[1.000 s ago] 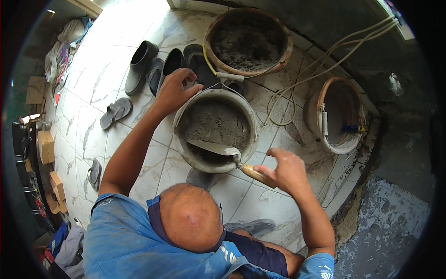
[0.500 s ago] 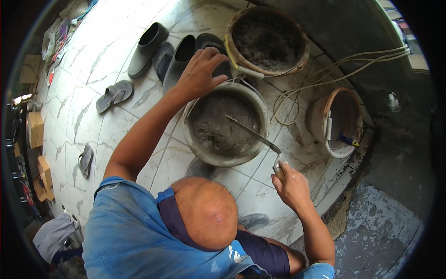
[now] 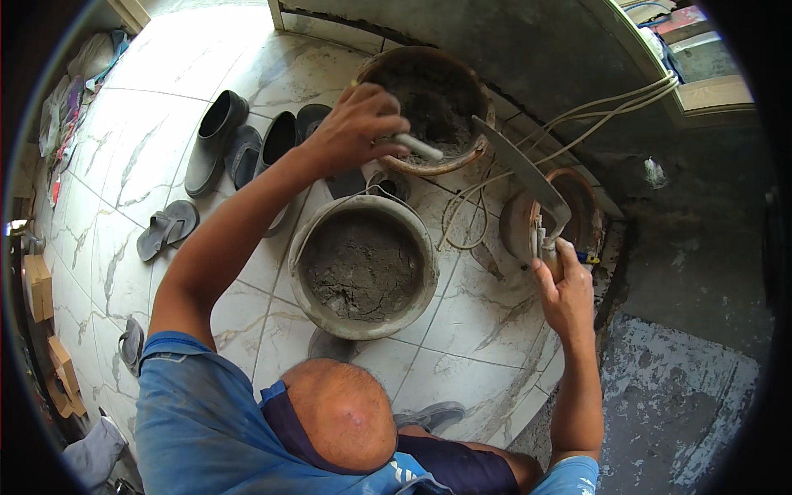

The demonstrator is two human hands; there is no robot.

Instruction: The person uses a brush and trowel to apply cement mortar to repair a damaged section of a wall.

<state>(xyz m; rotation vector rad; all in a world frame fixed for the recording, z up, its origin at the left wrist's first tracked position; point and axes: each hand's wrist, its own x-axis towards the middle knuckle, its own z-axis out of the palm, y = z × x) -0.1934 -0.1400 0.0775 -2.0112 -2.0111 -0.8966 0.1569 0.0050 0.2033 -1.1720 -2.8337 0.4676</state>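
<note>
My left hand [image 3: 359, 128] reaches over the far brown-rimmed bucket, its curled fingers closed on the bucket's handle [image 3: 419, 148]; the pale grip sticks out past them, slightly blurred. That far bucket [image 3: 481, 151] holds rough grey mortar. In my right hand [image 3: 568, 289] is a trowel [image 3: 524, 172], gripped by its wooden handle. Its blade points up and left, the tip near the far bucket's right rim. Closer to my knee stands a grey bucket [image 3: 431, 286], with cracked grey mortar [image 3: 360, 264] in it.
A smaller brown bucket [image 3: 587, 186] stands at the right, partly behind the trowel. Beige cables [image 3: 474, 191] loop over the tiles. Grey clogs [image 3: 216, 140] and sandals [image 3: 167, 229] lie at the left. A dark wall [image 3: 495, 45] rises behind the buckets.
My left hand has moved from the grey bucket's edge area to the far bucket's handle, which has shifted. The trowel has swung away from over the grey bucket, rightward and toward the far bucket.
</note>
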